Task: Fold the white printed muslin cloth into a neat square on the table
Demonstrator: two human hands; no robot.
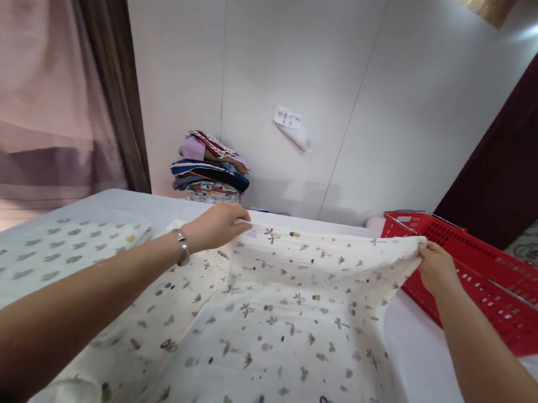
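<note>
The printed white cloth (pixel 273 337) lies spread over the white surface (pixel 432 360), its far edge held up between both hands. The left hand (pixel 219 226), with a silver wristband (pixel 181 247), pinches this edge; the right hand (pixel 435 265) pinches its right end. A second patterned cloth (pixel 53 257) lies at the left. A stack of folded textiles (pixel 213 171) stands beyond, near the wall (pixel 297 44). A red perforated basket (pixel 487 261) sits at the right.

On my feed the sheet (pixel 276 357) looks like thin matt cloth, lightly wrinkled; basket (pixel 508 325) is smooth, semi-glossy plastic, bracelet (pixel 181 247) shiny metal, wall (pixel 297 44) smooth and satiny.
</note>
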